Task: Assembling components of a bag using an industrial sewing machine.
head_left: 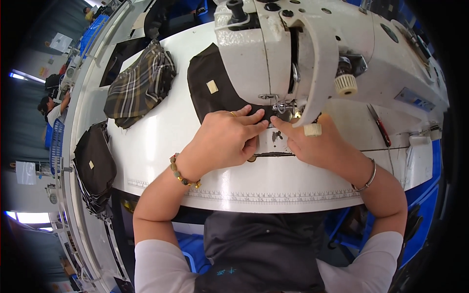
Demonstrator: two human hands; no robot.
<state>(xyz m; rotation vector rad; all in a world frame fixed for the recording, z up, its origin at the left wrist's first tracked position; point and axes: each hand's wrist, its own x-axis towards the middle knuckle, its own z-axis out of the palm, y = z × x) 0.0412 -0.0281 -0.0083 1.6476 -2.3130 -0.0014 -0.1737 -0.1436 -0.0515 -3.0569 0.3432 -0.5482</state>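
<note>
A dark brown fabric piece [210, 90] with a small cream patch [212, 87] lies on the white table, its right end under the needle area of the white sewing machine [244, 58]. My left hand [227, 134] rests on the near edge of this fabric, fingers stretched out and thumb tucked below. Close to the presser foot [283, 107], the index finger of my right hand [312, 139] points at the fabric edge, almost meeting my left fingertips. Part of the right hand is hidden behind the machine's white guard and knob.
A pile of plaid fabric [141, 85] lies to the left; a stack of dark pieces [95, 166] hangs at the table's left edge. Red-handled snips [379, 126] lie right of the machine. A ruler strip [273, 198] runs along the front edge. Other people are far left.
</note>
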